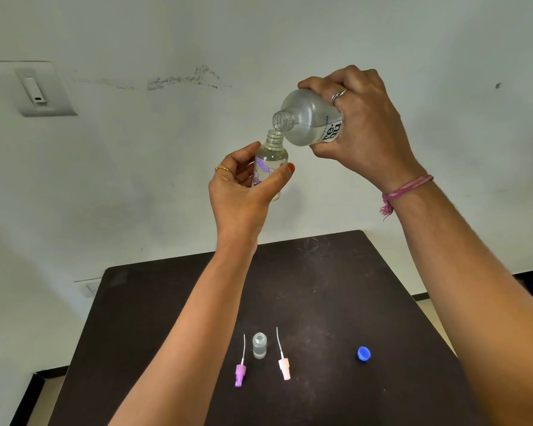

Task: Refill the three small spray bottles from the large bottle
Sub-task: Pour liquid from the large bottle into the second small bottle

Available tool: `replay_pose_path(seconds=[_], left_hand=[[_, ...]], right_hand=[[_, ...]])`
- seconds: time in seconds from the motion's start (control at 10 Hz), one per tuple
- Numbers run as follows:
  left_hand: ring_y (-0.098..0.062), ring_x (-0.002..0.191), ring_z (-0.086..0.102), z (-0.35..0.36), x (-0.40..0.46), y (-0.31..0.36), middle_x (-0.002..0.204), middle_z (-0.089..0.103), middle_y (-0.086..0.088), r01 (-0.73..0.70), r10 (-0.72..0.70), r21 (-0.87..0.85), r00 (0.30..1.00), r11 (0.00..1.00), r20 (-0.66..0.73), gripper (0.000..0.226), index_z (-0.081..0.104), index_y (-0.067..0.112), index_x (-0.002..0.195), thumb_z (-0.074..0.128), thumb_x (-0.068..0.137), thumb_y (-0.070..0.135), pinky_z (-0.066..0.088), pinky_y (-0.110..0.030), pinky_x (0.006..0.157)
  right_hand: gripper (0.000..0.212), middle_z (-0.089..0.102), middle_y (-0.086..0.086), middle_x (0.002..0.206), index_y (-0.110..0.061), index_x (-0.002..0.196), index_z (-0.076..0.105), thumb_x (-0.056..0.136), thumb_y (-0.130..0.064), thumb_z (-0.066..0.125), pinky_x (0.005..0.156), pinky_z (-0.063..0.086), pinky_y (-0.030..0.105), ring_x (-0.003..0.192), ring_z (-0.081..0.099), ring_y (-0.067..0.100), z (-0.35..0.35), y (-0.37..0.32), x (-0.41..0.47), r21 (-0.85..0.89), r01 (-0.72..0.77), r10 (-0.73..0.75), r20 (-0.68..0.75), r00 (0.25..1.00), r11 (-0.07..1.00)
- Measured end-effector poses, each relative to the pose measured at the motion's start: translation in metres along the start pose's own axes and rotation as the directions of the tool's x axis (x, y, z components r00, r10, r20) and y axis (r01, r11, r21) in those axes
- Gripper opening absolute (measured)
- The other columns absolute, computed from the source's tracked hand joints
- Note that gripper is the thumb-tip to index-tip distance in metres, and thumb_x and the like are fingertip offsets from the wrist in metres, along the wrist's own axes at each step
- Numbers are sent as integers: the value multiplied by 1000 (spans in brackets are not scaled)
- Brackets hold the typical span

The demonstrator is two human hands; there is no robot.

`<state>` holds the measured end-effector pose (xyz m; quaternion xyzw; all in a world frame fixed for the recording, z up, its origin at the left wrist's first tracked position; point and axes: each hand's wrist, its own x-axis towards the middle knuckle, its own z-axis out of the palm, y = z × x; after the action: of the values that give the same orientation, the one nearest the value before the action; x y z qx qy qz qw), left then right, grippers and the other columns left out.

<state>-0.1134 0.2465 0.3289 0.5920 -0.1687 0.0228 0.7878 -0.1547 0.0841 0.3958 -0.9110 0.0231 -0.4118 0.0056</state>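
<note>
My left hand (243, 186) grips a small clear spray bottle (270, 162) with purple flowers, held upright with its threaded neck uncovered. My right hand (360, 127) grips the large clear bottle (305, 119), tipped so that its open mouth sits just above the small bottle's neck. Clear liquid lies in the large bottle's lower side. On the dark table (320, 287) stands another small bottle (259, 345) without a top. A purple spray top (240, 372) lies to its left and a pale pink spray top (283, 365) to its right.
A blue cap (363, 354) lies on the table to the right of the spray tops. Behind the table is a white wall with a switch plate (40, 90) at the upper left. A third small bottle is not in view.
</note>
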Motion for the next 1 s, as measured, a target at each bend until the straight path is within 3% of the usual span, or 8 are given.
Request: replay_pose_path(seconds=[1.0], left_hand=[[-10,89,71,0,-3,2,106,72,0,7,-7,-9,1000,1000,-1,50,64,11,116,86,70,12,54,-14,65]], right_hand=[[71,54,2,120,-28,132,54,66,-17,79,71,40,26,113,45,24,-2,-1,-1,-7,4,-3,7,1000,1000]])
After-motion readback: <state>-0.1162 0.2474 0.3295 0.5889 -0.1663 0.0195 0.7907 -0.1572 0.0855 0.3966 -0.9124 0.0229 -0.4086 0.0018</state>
